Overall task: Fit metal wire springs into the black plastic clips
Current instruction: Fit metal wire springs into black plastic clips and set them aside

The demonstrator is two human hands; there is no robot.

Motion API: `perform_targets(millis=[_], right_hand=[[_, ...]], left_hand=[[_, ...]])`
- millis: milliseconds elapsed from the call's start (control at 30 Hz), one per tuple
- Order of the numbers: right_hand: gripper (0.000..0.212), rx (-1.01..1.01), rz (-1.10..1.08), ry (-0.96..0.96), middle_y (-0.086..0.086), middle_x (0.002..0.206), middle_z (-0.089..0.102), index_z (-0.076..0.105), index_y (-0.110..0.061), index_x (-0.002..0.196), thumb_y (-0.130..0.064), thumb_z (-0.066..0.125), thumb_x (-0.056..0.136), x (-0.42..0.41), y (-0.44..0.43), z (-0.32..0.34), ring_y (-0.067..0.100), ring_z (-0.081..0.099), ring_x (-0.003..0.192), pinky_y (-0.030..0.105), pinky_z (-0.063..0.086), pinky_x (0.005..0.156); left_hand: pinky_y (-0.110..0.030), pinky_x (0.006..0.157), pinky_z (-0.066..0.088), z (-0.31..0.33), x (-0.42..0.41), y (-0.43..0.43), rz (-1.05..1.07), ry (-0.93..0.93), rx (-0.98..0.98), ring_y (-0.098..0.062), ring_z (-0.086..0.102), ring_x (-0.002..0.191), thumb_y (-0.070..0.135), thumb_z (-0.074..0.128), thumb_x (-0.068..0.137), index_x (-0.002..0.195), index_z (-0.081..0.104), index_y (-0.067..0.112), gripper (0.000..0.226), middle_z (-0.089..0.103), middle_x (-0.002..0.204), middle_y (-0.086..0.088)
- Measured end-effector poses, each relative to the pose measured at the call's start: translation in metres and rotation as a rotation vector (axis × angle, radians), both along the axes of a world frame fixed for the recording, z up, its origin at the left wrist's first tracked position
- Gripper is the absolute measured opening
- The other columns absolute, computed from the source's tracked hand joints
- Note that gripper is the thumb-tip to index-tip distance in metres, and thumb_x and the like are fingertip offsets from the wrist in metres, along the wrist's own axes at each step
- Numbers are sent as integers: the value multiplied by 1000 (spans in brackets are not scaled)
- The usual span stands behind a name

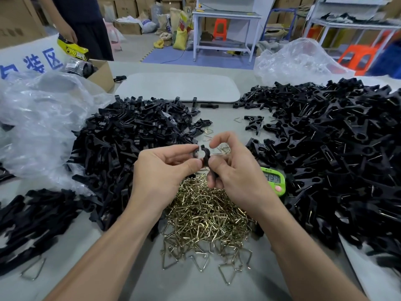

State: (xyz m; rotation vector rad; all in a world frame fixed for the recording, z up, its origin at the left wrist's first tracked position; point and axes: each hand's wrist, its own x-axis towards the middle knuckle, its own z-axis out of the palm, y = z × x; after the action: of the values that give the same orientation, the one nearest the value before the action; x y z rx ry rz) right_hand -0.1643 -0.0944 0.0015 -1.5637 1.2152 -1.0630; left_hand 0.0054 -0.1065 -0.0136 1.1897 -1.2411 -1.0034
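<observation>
Both hands hold one black plastic clip [202,158] above the table's middle. My left hand [165,168] pinches its left half between thumb and fingers. My right hand [234,168] grips the right half, with index finger and thumb arched above it. The clip's two curved jaws face each other at the top, slightly apart. A heap of brass-coloured wire springs [206,218] lies right below my hands. I cannot tell whether a spring sits in the held clip.
A big pile of black clip halves [130,135] lies left, a wider pile of clips [338,148] right. A green timer [274,180] sits by my right wrist. Clear plastic bags [39,118] flank the table; a person stands at far left by a cardboard box [102,74].
</observation>
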Motion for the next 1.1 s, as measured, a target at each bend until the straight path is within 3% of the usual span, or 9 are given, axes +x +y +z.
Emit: perform_targets(millis=[67,233,400,500,600,667,833,900,1100], right_hand=[[23,-24,15,40,7,63,69,49,-35,103,-13,47,107,2,2,1,27,51,55,54,42,52],[16,-21,106,114,6,65,71,48,-27,102,-11,47,106,-2,2,6,24,48,55,45,40,53],[19,2,150,143,3,64,70,50,-26,94,-11,48,107,-7,1,10,24,49,58,45,40,55],[19,-3,169,169,4,66,70,51,-29,92,-13,55,101,-10,2,11,16,49,53,33,38,49],[20,12,131,100,7,71,73,53,-25,94,-15,70,93,-6,4,8,11,51,53,24,37,50],[18,43,16,-20,5,66,71,58,-21,92,-12,74,91,-3,3,4,8,48,47,20,34,45],[22,64,-81,-222,6,58,65,66,-17,75,-1,80,83,-2,4,0,19,53,54,29,37,52],[19,88,-52,-206,8,59,66,65,-11,78,-2,81,84,-4,5,1,21,52,56,32,35,54],[20,19,37,28,5,63,73,61,-15,82,-14,82,84,-6,3,11,7,51,45,19,36,45]], left_hand=[[-31,75,61,0,0,1,29,-70,-9,-19,76,77,17,94,72,96,84,38,34,79,81,2],[-17,71,56,6,-4,5,-76,108,-7,-7,69,75,-4,87,71,94,84,27,39,80,85,-2],[-16,71,55,10,-3,7,-156,171,28,-6,66,73,6,85,69,96,85,25,33,79,83,-3],[-18,63,56,11,-3,9,-169,164,57,-8,67,66,7,83,73,90,85,20,22,79,79,-5],[-25,64,62,13,-2,9,-120,201,102,-16,70,67,19,83,63,83,86,22,20,79,79,-9],[-19,60,58,15,-2,8,-96,244,127,-11,72,65,19,84,61,79,85,21,19,79,78,-5],[-19,63,59,11,-4,9,-69,125,81,-14,76,68,16,88,69,88,85,23,21,81,84,-4],[-21,65,60,11,-4,13,-47,26,10,-15,77,68,22,90,68,97,84,25,29,81,85,-2],[-19,60,57,14,-5,11,-95,135,-50,-13,71,62,23,86,64,92,85,27,28,80,80,-6]])
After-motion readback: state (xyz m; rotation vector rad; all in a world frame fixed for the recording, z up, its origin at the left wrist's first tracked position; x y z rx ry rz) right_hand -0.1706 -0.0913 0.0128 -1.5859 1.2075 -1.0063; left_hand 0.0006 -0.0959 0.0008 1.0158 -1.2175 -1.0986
